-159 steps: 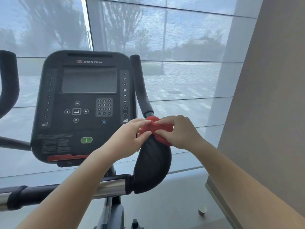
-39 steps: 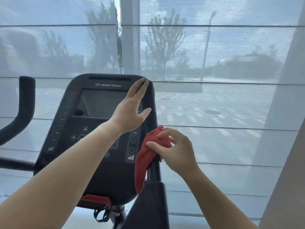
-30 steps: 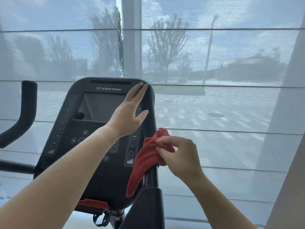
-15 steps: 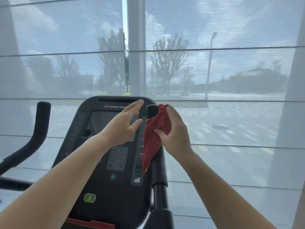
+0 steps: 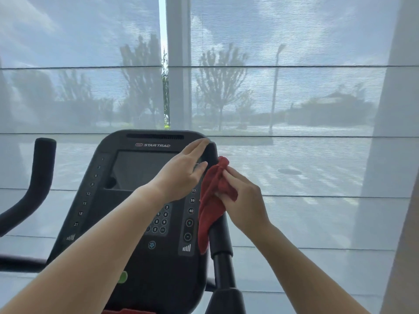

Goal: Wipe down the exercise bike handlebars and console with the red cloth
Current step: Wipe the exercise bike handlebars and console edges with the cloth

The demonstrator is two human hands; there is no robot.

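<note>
At the far left, a black padded handlebar curving upward [image 5: 40, 177] stands well apart from your hands. Next comes the black plastic console with a grey screen, a number keypad and the words STAR TRAC [image 5: 140, 168]. Your left hand [image 5: 181, 177] lies in front of its upper right corner, fingers straight and together, gripping nothing. The fingertips reach the rounded top of the upright black right handlebar [image 5: 221, 241], though whether they press on it cannot be told. Just to the right, the crumpled red cloth [image 5: 213, 200] is bunched against the upper part of that handlebar, with a loose end hanging down along its left side, over the console's right edge. Your right hand [image 5: 247, 205] grips the cloth, fingers curled round the bunched fabric. Behind everything, a wide window covered by a sheer grey blind [image 5: 294, 98] shows blurred trees.
</note>
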